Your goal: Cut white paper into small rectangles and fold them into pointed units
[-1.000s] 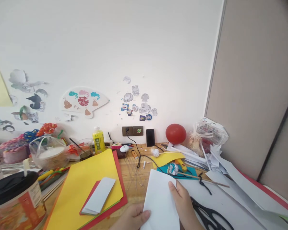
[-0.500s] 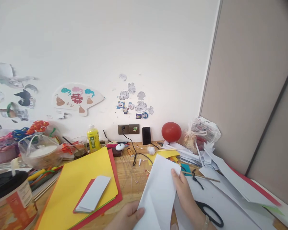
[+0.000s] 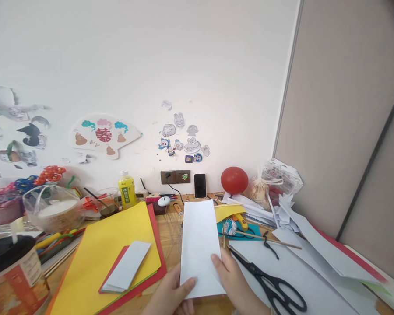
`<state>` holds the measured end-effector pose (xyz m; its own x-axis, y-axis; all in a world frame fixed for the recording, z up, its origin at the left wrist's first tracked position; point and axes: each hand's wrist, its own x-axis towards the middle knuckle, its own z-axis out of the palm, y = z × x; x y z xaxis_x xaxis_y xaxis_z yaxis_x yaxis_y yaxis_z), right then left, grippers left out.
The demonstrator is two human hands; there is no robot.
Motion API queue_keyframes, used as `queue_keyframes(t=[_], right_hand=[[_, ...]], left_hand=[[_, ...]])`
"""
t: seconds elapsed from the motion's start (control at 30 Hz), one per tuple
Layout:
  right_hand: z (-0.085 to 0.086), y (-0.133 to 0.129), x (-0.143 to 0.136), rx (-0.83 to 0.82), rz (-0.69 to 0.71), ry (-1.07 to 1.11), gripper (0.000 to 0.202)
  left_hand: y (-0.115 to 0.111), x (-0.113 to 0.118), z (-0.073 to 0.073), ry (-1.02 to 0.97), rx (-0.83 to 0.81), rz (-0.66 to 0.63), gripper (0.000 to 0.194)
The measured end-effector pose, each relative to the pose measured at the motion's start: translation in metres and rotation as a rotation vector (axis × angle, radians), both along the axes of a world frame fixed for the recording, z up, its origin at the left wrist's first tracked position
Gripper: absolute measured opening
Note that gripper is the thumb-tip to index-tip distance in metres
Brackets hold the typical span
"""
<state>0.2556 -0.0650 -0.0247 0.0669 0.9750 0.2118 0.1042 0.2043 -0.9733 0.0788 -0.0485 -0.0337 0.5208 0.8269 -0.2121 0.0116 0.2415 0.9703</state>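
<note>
Both hands hold a folded sheet of white paper, a tall narrow rectangle raised over the front of the table. My left hand grips its lower left edge, thumb on the front face and fingers behind. On the lower right edge, my right hand pinches the paper with its thumb in front. Black-handled scissors lie just right of my right hand, on white sheets. To the left, a small folded white paper rests on red and yellow paper.
A yellow drink bottle, a phone and a red balloon stand along the wall. At the left edge is a large black-lidded tub. A wooden stick and crumpled foil-like piece lie right of the held paper.
The tilted paper with a loose flap is now upright and flat. My right hand has slid down to its lower right edge, and the scissors show more fully.
</note>
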Motion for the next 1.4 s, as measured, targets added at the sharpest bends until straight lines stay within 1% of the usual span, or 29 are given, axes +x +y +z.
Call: queue_keyframes(t=[0.13, 0.33, 0.43, 0.5, 0.63, 0.7, 0.77, 0.83, 0.9, 1.0, 1.2, 1.4], right_hand=[[0.003, -0.001, 0.003, 0.041, 0.008, -0.043, 0.063], [0.007, -0.001, 0.005, 0.033, 0.090, -0.004, 0.063], [0.007, 0.000, 0.005, 0.042, 0.116, 0.023, 0.060], [0.007, 0.001, 0.005, 0.043, 0.104, 0.035, 0.061], [0.005, 0.002, 0.006, 0.000, 0.085, 0.054, 0.062], [0.005, 0.002, 0.008, -0.056, 0.132, 0.065, 0.061], [0.007, 0.001, 0.011, -0.134, 0.235, 0.070, 0.061], [0.009, 0.001, 0.015, -0.196, 0.340, 0.073, 0.059], [0.010, 0.001, 0.017, -0.222, 0.391, 0.083, 0.054], [0.007, 0.002, 0.019, -0.239, 0.391, 0.111, 0.051], [-0.003, 0.005, 0.018, -0.258, 0.349, 0.125, 0.051], [0.002, 0.003, 0.018, -0.244, 0.282, 0.070, 0.041]], left_hand=[[0.004, 0.001, -0.007, -0.007, -0.024, -0.038, 0.059], [0.000, -0.006, -0.001, -0.055, -0.050, -0.092, 0.054], [0.000, -0.006, -0.001, -0.037, -0.043, -0.099, 0.056], [0.001, -0.003, -0.004, -0.008, -0.018, -0.086, 0.058], [0.006, 0.002, -0.007, 0.047, 0.062, 0.017, 0.056], [0.007, 0.002, -0.004, 0.048, 0.080, 0.060, 0.054], [0.008, 0.000, 0.000, 0.037, 0.086, 0.083, 0.052], [0.008, -0.002, 0.005, 0.025, 0.086, 0.088, 0.053], [0.008, -0.003, 0.007, 0.011, 0.078, 0.074, 0.053], [0.008, -0.003, 0.006, -0.014, 0.065, 0.050, 0.053], [0.010, -0.004, -0.001, -0.045, 0.044, 0.032, 0.055], [0.011, -0.004, -0.001, -0.051, 0.027, 0.027, 0.058]])
